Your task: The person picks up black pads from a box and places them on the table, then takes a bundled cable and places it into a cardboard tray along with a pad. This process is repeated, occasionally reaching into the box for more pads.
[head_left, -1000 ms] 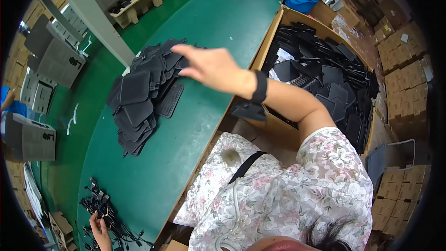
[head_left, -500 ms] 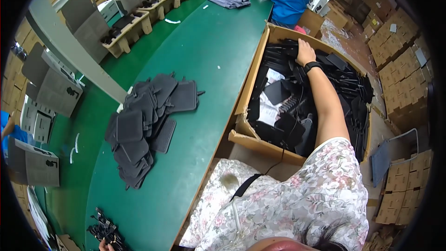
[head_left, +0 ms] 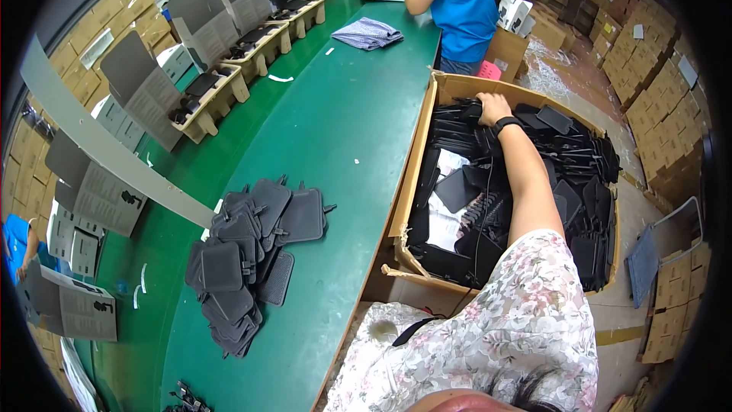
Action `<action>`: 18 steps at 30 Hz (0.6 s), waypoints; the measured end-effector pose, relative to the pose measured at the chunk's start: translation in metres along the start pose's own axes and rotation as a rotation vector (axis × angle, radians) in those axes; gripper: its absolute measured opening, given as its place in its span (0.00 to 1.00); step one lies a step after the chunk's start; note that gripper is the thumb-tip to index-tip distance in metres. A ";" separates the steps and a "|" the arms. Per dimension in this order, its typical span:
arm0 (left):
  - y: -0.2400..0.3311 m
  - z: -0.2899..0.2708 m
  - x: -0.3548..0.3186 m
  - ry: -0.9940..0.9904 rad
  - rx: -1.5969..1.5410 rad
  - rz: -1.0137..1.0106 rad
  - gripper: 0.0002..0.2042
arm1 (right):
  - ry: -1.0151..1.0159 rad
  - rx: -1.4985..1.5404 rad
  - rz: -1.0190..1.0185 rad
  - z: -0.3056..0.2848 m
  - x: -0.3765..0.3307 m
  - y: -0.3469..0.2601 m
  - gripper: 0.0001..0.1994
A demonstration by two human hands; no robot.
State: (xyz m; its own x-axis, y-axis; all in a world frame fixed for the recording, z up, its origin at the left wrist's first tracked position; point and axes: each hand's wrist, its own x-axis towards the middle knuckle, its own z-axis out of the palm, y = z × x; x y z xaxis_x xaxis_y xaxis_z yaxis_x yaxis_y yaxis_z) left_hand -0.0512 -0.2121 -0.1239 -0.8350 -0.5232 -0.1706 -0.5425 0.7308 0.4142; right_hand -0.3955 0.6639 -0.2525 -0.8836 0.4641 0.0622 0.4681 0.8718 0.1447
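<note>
On the left of a long green table point(head_left: 335, 130), grey folded cartons point(head_left: 145, 88) stand in a row along the far edge. Nearer the person, a loose pile of flat black pads point(head_left: 248, 252) lies spread on the green surface. To its right, touching the table's edge, sits a large open cardboard box point(head_left: 415, 160) heaped with more black pads point(head_left: 579, 183). The person's right hand point(head_left: 492, 107), a dark band at the wrist, reaches deep to the box's far end, well apart from the pile on the table. Its fingers are buried among the pads, so whether they grip one cannot be told. The pads there lie directly under the hand, in no single direction. The left hand is out of view. Farther right, stacked cartons point(head_left: 648, 69) fill the floor.
</note>
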 end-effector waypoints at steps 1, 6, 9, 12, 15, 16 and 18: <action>-0.006 0.001 0.002 0.012 -0.052 -0.004 0.16 | 0.016 0.123 -0.002 0.006 -0.002 0.004 0.36; 0.001 -0.003 -0.002 -0.004 -0.038 -0.032 0.16 | 0.174 0.155 -0.113 -0.003 -0.027 -0.012 0.33; 0.017 -0.004 -0.005 -0.012 -0.003 -0.053 0.16 | 0.292 0.138 -0.145 0.000 -0.047 -0.016 0.33; 0.005 -0.005 -0.001 -0.048 -0.005 -0.003 0.16 | 0.400 0.115 -0.174 0.005 -0.061 -0.021 0.33; -0.030 -0.008 0.010 -0.114 -0.036 0.122 0.17 | 0.493 0.089 -0.197 0.010 -0.069 -0.027 0.31; -0.042 -0.007 0.013 -0.095 -0.070 0.074 0.17 | 0.519 0.139 -0.149 0.011 -0.071 -0.029 0.29; -0.040 -0.003 0.013 -0.051 -0.142 -0.027 0.19 | 0.573 0.241 -0.058 0.008 -0.071 -0.037 0.25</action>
State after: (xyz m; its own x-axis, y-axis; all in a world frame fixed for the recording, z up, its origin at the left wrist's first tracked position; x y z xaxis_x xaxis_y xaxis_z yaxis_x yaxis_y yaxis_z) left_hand -0.0400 -0.2498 -0.1399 -0.8256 -0.5164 -0.2273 -0.5497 0.6452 0.5306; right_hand -0.3502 0.6001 -0.2705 -0.7427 0.3150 0.5909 0.3494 0.9351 -0.0593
